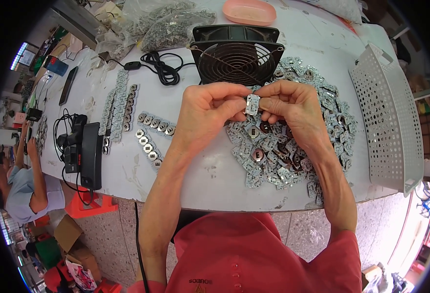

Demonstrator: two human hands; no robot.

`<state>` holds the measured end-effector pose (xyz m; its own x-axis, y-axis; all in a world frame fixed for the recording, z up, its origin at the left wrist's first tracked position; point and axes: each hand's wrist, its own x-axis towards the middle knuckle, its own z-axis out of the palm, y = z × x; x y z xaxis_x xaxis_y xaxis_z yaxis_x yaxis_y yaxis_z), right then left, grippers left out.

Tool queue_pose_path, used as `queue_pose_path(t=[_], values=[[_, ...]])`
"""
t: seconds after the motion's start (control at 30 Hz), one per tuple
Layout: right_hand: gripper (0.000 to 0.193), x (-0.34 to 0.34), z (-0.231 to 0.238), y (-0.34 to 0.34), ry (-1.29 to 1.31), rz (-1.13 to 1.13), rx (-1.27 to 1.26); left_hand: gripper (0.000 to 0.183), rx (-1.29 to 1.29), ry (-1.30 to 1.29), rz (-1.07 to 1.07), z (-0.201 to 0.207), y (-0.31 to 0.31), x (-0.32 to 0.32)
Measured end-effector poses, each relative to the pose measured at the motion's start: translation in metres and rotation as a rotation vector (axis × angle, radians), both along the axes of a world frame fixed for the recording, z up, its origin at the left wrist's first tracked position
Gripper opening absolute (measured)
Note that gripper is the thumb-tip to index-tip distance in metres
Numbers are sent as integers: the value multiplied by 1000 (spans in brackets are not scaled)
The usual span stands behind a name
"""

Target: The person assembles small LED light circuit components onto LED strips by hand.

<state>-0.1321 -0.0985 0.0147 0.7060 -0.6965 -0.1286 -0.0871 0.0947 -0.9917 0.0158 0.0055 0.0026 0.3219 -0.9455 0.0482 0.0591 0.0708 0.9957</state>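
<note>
Between the fingertips of both hands I hold a small silvery metal plate [252, 104] with little cut-outs, upright in front of the fan. My left hand [210, 107] pinches its left edge with thumb and forefinger. On the opposite edge, my right hand [293, 107] pinches it the same way. Beneath and around my right hand spreads a heap of similar metal parts [273, 156], some with round discs on them. To the left of my left wrist lie short rows of parts with round discs [147, 147]. Longer rows of the plates [119, 105] stand farther left.
A black fan [237, 61] stands just beyond my hands, its cable [163, 68] coiled beside it. At right is a white perforated basket [388, 117]. Plastic bags of parts [176, 29] and a pink tray [249, 11] lie behind. A black device [92, 156] sits left; a co-worker [24, 190] is beyond.
</note>
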Motion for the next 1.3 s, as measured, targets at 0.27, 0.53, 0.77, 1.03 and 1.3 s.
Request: queue_pose_path(t=[0.27, 0.53, 0.77, 1.03, 1.3], values=[[14, 1, -1, 0, 1, 35, -2, 14, 12, 48, 47, 0, -1, -2], [15, 1, -1, -1, 5, 45, -6, 12, 25, 55, 49, -2, -2, -2], [14, 5, -1, 4, 0, -17, -31, 11, 20, 23, 106, -3, -3, -2], [13, 6, -4, 5, -28, -26, -65, 12, 12, -29, 141, -3, -3, -4], [10, 7, -6, 9, -52, -20, -126, 12, 34, -57, 155, -2, -2, -3]])
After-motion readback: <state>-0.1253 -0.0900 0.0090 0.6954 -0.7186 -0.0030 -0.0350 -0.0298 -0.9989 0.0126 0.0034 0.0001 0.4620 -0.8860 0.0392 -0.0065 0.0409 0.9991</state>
